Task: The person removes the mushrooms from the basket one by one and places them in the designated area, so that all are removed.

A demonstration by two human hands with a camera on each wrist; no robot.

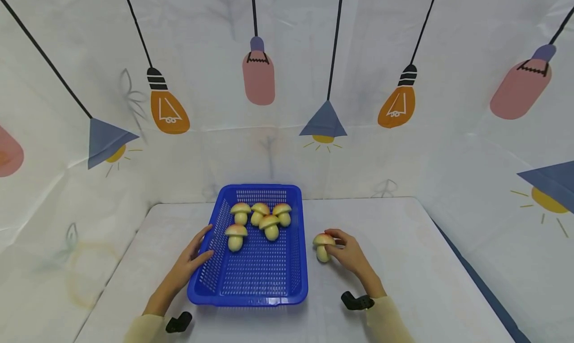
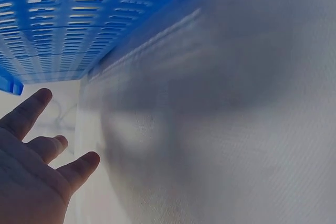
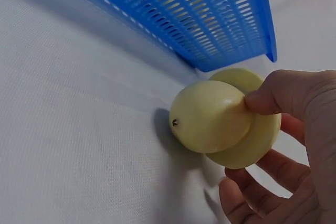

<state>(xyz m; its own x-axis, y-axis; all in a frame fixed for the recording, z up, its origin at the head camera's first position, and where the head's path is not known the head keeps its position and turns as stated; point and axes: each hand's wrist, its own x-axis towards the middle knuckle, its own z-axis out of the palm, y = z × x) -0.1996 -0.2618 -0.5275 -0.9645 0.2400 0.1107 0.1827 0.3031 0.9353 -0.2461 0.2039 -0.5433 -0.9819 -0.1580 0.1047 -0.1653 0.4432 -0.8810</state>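
A toy mushroom [image 1: 322, 247] with an orange-tinged cap and pale stem is in my right hand [image 1: 344, 253], just right of the blue basket. In the right wrist view the thumb presses the mushroom [image 3: 210, 116] near its stem while the other fingers curl at the cap. The blue plastic basket [image 1: 248, 300] holds several like mushrooms [image 1: 269, 227], grouped toward its far end. My left hand [image 1: 186, 263] lies along the basket's left side, fingers spread, fingertips right at the rim. The left wrist view has that hand [image 2: 37, 166] with fingers extended below the basket wall [image 2: 68, 30].
A white cloth covers the table [image 1: 385, 228]. Behind it stands a pale fabric backdrop [image 1: 287, 153] printed with hanging lamps. Black wrist devices [image 1: 357, 301] sit near both sleeves.
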